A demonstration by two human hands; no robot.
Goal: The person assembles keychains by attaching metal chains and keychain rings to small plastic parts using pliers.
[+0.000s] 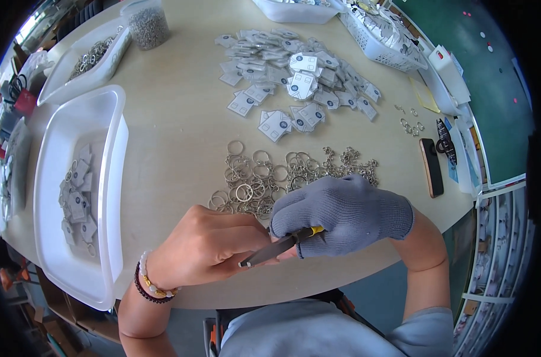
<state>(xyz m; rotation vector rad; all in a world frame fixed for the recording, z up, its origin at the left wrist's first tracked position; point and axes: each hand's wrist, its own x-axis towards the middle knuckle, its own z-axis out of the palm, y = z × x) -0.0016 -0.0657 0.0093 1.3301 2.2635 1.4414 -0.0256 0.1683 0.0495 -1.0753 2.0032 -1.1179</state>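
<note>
My right hand, in a grey knitted glove, is closed around a pair of pliers with a dark jaw and a bit of yellow handle showing. The pliers' tip points left, toward my bare left hand. That hand is closed, its fingertips drawn together beside the jaw; whatever they pinch is hidden. Just beyond both hands lie many metal key rings, with a heap of small metal links to their right. Farther off is a large pile of house-shaped clear-and-white tags.
At left, a white tub holds tags with rings attached. Behind it stand a white tray of metal rings and a clear jar of small parts. A phone lies at right; a white basket stands at the back right.
</note>
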